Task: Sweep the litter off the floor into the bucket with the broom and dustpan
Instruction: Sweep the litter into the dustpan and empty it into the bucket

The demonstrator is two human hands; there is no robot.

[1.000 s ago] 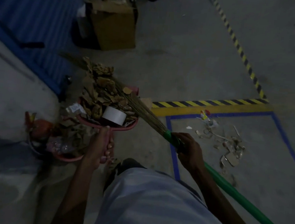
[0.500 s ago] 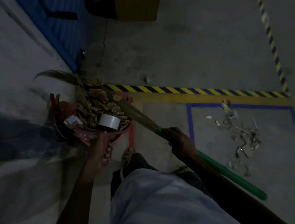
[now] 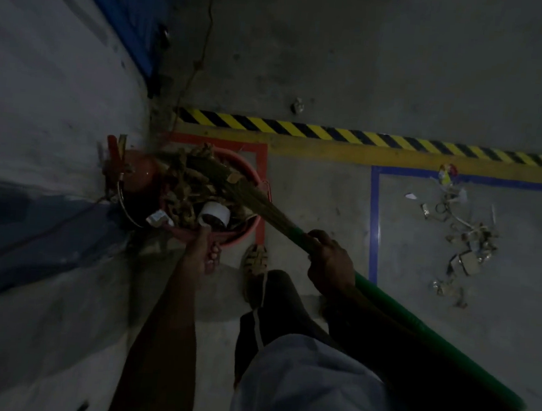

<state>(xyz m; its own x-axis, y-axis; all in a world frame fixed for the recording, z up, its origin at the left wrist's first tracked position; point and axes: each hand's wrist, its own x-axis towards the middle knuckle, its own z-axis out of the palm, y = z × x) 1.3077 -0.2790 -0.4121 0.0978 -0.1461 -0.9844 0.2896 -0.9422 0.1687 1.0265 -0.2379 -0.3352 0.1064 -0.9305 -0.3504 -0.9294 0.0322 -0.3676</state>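
A: The left hand [image 3: 204, 252] grips the loaded pink plastic dustpan [image 3: 196, 232], now carried over the red plastic bucket [image 3: 252, 174]; dumping comes next.

B: The right hand [image 3: 330, 262] clasps the green-handled straw broom [image 3: 263, 204], bristles pinning the load. Loose litter [image 3: 464, 243] remains far right. Darkness blurs pan and bucket rims.

Concrete floor [image 3: 355, 66]: bucket [image 3: 248, 232], litter [image 3: 464, 246] in blue-taped sq.

Dim grey concrete floor [image 3: 387, 68], yellow-black hazard tape [image 3: 365, 137] running 9 to 3 o'clock, blue taped square [image 3: 373, 220] at 3 o'clock, pale wall [image 3: 46, 74] at 9 o'clock.
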